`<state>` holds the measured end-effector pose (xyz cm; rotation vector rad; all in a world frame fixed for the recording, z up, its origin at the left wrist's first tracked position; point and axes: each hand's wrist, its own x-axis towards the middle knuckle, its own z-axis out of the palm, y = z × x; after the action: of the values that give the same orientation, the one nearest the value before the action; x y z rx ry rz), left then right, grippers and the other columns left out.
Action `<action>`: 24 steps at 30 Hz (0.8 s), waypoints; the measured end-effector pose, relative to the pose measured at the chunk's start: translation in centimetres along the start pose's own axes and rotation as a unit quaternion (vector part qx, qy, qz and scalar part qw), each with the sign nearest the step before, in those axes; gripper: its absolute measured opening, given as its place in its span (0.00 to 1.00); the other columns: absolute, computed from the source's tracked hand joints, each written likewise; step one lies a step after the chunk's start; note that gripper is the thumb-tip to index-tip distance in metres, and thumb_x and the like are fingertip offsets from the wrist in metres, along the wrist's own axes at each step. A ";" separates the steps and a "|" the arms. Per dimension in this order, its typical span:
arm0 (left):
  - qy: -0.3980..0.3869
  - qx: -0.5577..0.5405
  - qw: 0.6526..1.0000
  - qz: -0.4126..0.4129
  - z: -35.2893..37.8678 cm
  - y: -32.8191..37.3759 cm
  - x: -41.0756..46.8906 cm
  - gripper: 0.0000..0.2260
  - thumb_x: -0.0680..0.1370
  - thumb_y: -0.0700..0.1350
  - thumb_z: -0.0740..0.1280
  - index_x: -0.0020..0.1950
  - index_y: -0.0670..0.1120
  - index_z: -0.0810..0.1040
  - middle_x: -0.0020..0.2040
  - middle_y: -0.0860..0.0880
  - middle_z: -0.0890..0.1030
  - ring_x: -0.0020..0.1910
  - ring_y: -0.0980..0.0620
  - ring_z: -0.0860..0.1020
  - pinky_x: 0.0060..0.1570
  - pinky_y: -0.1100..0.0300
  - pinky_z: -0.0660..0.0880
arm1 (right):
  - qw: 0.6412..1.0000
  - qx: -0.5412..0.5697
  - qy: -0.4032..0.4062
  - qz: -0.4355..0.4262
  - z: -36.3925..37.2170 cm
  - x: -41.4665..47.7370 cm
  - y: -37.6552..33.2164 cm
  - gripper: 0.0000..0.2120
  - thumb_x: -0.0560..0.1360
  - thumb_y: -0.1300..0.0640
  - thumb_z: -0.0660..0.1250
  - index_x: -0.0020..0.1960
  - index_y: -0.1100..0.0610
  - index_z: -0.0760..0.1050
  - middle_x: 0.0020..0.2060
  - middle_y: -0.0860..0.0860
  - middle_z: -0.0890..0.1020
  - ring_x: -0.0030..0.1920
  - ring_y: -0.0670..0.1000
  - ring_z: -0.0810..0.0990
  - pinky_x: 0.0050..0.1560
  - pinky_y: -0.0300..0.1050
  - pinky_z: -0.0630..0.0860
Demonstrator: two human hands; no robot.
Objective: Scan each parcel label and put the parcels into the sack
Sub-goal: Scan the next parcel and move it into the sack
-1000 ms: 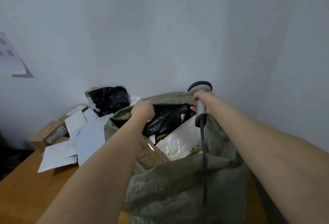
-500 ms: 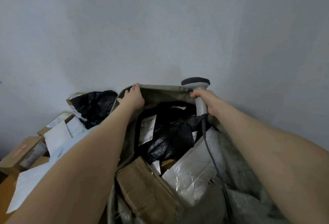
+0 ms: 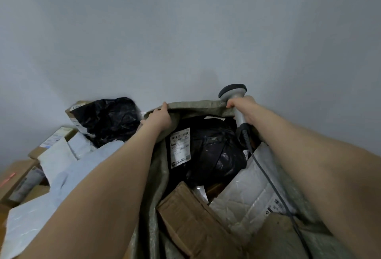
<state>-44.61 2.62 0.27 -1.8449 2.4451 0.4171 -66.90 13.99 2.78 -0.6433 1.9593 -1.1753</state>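
Note:
A grey-green woven sack [image 3: 198, 107] stands open in front of me. My left hand [image 3: 157, 119] grips its far rim on the left. My right hand [image 3: 244, 109] holds a grey barcode scanner [image 3: 233, 91] by its handle and also pinches the rim on the right; the scanner's cable [image 3: 268, 178] trails down over the sack. Inside lie a black plastic parcel [image 3: 214, 151] with a white label [image 3: 180, 147], a brown cardboard box [image 3: 185, 217] and a white padded mailer [image 3: 247, 195].
To the left of the sack is a heap of parcels: a black bag [image 3: 109, 118], white mailers [image 3: 57, 168] and cardboard boxes [image 3: 14, 174], one with a red scan line on it. A plain grey wall [image 3: 185, 32] rises right behind.
Both hands have lifted the sack's far rim up and stretched it wider. My view has come closer over the opening, so more of the parcels inside show.

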 end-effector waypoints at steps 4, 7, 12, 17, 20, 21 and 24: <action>0.008 -0.005 1.000 0.016 -0.8 0.6 -3.1 0.30 0.80 0.49 0.55 0.79 0.53 0.45 0.74 0.37 0.64 0.71 0.37 0.65 0.69 0.40 0.62 | 0.999 0.025 -0.021 0.013 -1.0 -3.5 -0.5 0.02 0.74 0.67 0.63 0.46 0.65 0.70 0.21 0.56 0.78 0.19 0.47 0.76 0.25 0.37 0.71; 0.009 -0.008 1.000 0.022 -1.2 1.0 -6.1 0.29 0.81 0.46 0.54 0.79 0.51 0.45 0.74 0.36 0.63 0.70 0.37 0.66 0.68 0.44 0.64 | 0.998 0.052 -0.043 -0.006 -1.5 -6.3 -0.8 0.05 0.75 0.68 0.62 0.51 0.64 0.69 0.31 0.59 0.80 0.18 0.47 0.76 0.21 0.34 0.71; 0.024 0.041 0.998 0.050 -2.1 1.9 -12.1 0.22 0.83 0.41 0.54 0.77 0.41 0.59 0.73 0.39 0.66 0.71 0.41 0.66 0.70 0.52 0.62 | 0.991 0.061 -0.115 0.011 -2.6 -11.7 -0.3 0.12 0.78 0.64 0.61 0.60 0.63 0.65 0.24 0.59 0.80 0.20 0.49 0.79 0.22 0.38 0.76; 0.020 0.062 0.997 0.040 -2.2 1.4 -18.0 0.19 0.81 0.38 0.57 0.72 0.39 0.67 0.70 0.40 0.70 0.68 0.43 0.69 0.66 0.55 0.66 | 0.982 0.058 -0.174 0.044 -4.1 -17.4 1.0 0.12 0.80 0.60 0.63 0.59 0.65 0.67 0.26 0.62 0.81 0.23 0.53 0.81 0.26 0.43 0.80; 0.028 0.072 0.997 0.030 -1.8 0.9 -21.1 0.18 0.80 0.37 0.56 0.70 0.38 0.70 0.68 0.40 0.72 0.66 0.42 0.71 0.63 0.55 0.68 | 0.981 0.080 -0.169 0.046 -4.8 -20.2 2.1 0.12 0.80 0.60 0.64 0.59 0.65 0.67 0.25 0.61 0.81 0.27 0.53 0.82 0.32 0.43 0.81; 0.024 0.071 0.997 0.029 -1.6 1.0 -22.2 0.18 0.81 0.37 0.56 0.70 0.39 0.70 0.68 0.41 0.72 0.65 0.43 0.72 0.62 0.55 0.69 | 0.981 0.087 -0.164 0.049 -5.1 -21.1 2.6 0.12 0.80 0.60 0.64 0.59 0.65 0.68 0.25 0.60 0.81 0.26 0.53 0.82 0.31 0.43 0.81; 0.014 0.059 0.997 0.047 0.0 0.6 -24.5 0.17 0.81 0.37 0.55 0.69 0.39 0.72 0.67 0.41 0.74 0.63 0.44 0.73 0.61 0.56 0.69 | 0.980 0.068 -0.171 0.071 -6.0 -23.4 4.2 0.15 0.78 0.59 0.67 0.60 0.66 0.69 0.38 0.64 0.83 0.26 0.55 0.82 0.24 0.43 0.79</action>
<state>-38.14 25.72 5.28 -1.7066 2.5228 0.2475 -58.05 36.04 8.84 -0.5800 1.5939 -1.0255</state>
